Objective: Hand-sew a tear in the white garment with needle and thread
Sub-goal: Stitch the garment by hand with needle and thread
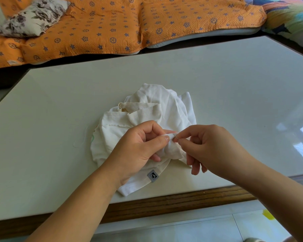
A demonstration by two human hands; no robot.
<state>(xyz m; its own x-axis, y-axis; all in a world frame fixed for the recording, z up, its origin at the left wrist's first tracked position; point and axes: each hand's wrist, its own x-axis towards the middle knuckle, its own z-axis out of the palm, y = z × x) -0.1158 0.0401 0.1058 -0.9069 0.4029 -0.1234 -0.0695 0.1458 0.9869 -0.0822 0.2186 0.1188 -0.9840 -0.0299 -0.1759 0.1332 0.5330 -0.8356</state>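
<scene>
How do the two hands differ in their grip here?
The left hand bunches a fold of the white garment between thumb and fingers; the right hand pinches only the thin needle. The left's lower fingers tuck under cloth; the right's hang free. Both meet at the same spot.

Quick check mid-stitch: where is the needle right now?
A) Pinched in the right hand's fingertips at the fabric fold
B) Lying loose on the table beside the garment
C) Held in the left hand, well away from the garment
A: the right hand pinches the needle at the bunched fold of the white garment, which the left hand grips.
</scene>
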